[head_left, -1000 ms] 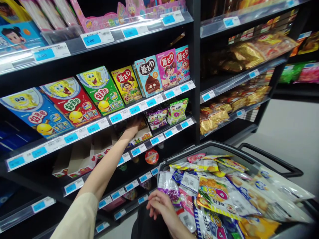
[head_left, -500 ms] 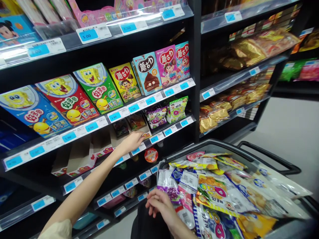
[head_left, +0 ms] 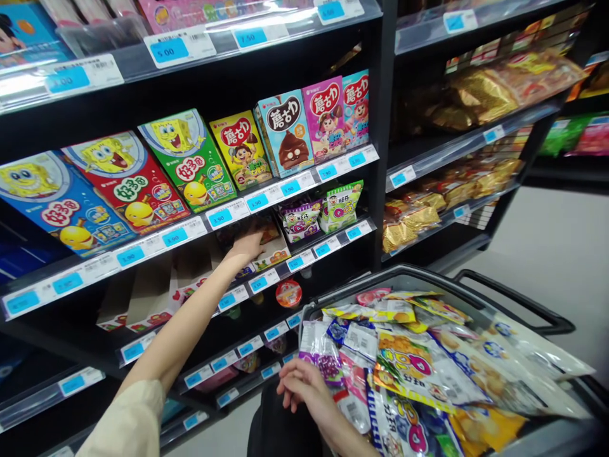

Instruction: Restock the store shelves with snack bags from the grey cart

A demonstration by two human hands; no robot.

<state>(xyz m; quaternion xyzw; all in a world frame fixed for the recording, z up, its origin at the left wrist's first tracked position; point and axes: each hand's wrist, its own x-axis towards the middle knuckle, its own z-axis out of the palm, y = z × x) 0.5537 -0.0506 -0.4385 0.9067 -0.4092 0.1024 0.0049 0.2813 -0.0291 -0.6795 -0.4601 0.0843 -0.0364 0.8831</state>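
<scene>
My left hand [head_left: 248, 246] reaches under a shelf edge into an open display carton [head_left: 273, 254] on the lower shelf. Its fingers are in shadow, partly hidden, so I cannot see whether they hold anything. Just right of it stand a purple gummy bag [head_left: 301, 222] and a green gummy bag [head_left: 340, 206]. My right hand [head_left: 301, 385] hovers by the near left side of a loaded cart [head_left: 404, 274], fingers loosely curled and apart, holding nothing. Closest to it in the cart lies a purple grape-printed candy bag [head_left: 326, 362], among several other candy bags.
Cartoon snack boxes [head_left: 183, 162] and chocolate snack boxes [head_left: 285, 136] line the shelf above my left hand. Further left are open cartons [head_left: 152, 292]. A red-lidded cup [head_left: 288, 293] sits lower down. Gold packets [head_left: 412, 222] fill shelves at right, beyond the cart's handle [head_left: 518, 298].
My left hand has moved from the carton's front edge deeper and up into it, and more sleeve shows. The view has shifted slightly. My right hand stays by the cart.
</scene>
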